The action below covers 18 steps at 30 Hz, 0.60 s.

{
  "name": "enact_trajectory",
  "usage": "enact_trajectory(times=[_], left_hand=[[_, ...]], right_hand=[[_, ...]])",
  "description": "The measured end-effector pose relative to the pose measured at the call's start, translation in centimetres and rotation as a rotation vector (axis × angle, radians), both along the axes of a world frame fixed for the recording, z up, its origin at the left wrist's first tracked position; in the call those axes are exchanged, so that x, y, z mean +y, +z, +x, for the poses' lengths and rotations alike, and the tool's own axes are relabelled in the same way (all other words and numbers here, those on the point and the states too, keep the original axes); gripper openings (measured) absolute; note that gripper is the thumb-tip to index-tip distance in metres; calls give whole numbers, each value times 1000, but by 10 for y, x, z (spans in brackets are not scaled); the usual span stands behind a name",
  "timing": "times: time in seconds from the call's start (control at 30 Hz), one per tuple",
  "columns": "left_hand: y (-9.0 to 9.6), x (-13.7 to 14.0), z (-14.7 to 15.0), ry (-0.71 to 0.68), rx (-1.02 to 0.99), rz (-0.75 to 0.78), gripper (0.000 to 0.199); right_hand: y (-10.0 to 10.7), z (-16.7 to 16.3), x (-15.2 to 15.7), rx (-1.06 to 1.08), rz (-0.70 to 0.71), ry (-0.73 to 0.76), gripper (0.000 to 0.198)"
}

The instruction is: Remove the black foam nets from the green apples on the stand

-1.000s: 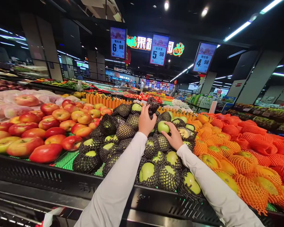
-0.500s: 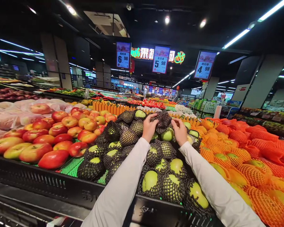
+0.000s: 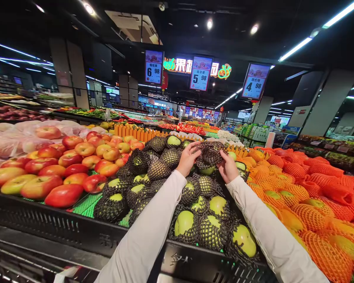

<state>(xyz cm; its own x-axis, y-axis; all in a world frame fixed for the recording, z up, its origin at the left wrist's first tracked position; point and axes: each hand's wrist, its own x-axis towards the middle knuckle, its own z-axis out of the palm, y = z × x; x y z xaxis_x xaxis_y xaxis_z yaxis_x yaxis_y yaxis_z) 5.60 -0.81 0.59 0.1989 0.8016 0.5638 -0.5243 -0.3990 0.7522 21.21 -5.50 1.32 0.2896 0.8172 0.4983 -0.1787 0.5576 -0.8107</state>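
My left hand (image 3: 188,160) and my right hand (image 3: 228,168) grip opposite sides of a black foam fruit net (image 3: 210,154), spread out between them above the pile. I cannot tell whether an apple is inside it. Just beneath the net shows part of a green apple (image 3: 207,171). Around and below my hands lie several green apples (image 3: 184,223), most in black foam nets with their green skin partly showing. Fingertips of both hands are closed on the net's edges, partly hidden by its folds.
Red-yellow apples (image 3: 75,169) are heaped on the left over green matting (image 3: 87,207). Orange-netted fruit (image 3: 301,214) and red-netted fruit (image 3: 321,173) fill the right. A black crate edge (image 3: 106,236) runs along the front. Price signs (image 3: 200,74) hang overhead.
The black net, bunched between my fingers before, is now stretched wider. My right hand has shifted slightly right and down, and the hands are a little further apart.
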Motion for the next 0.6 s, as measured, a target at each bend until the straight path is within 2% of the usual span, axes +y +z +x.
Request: enact_trajectory(times=[0.07,0.17,0.23,0.3,0.47,0.6], left_hand=[[-3,3,2,39,48,-116,44],[-6,6,6,48,97,-177,28],[-5,6,7,15,100,-142,16],[-3,5,8,-9,62,-96,13],[0,0,5,18,-8,-28,17],[-5,-1,3,83,44,62,29]], right_hand=[[5,5,-7,87,8,61,32],[10,9,-17,97,-12,198,38],[10,6,-20,56,-40,249,42],[7,0,-21,12,-79,259,40],[1,-15,-26,-113,-136,353,47],[3,-19,-36,-182,-131,375,41]])
